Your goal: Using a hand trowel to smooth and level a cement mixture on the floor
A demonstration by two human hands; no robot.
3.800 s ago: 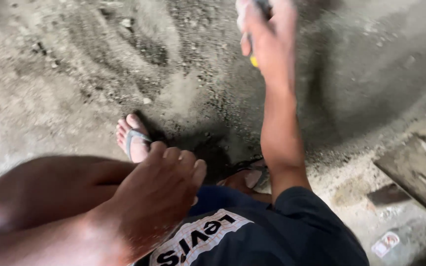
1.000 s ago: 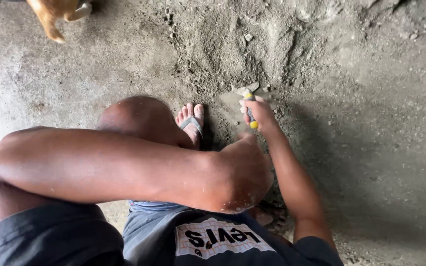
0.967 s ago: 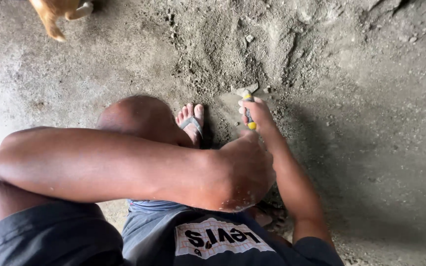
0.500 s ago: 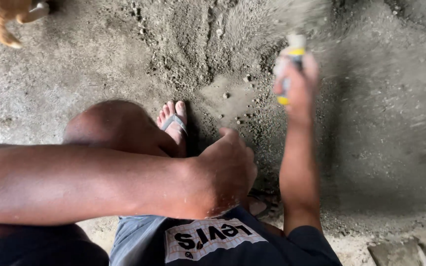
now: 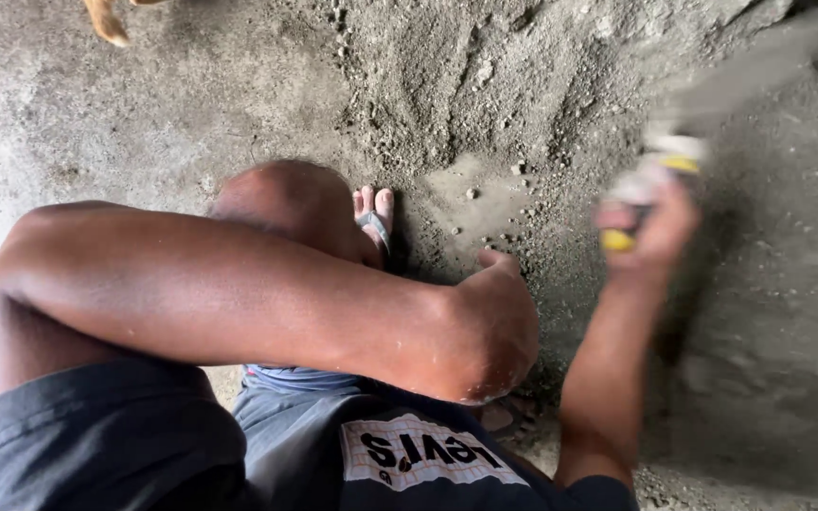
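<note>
Right hand (image 5: 650, 237) grips blurred yellow-handled trowel (image 5: 660, 166) over sand (image 5: 485, 85).

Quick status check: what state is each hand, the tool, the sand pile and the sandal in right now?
Right hand: raised, closed on the tool handle, motion-blurred.
Trowel: held, blade blurred over the sand.
Left hand: empty, resting near the knee.
Sand pile: loose, heaped, with small stones.
Sandal: worn on the foot, flat on the ground.

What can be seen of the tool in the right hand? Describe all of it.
The tool is blurred. A pale handle with yellow bands at both ends shows, gripped in the fist of the right hand. A grey streak, probably a flat blade, runs from it toward the upper right over the sandy ground. Its shape and material cannot be told, nor whether it touches the ground.
</note>
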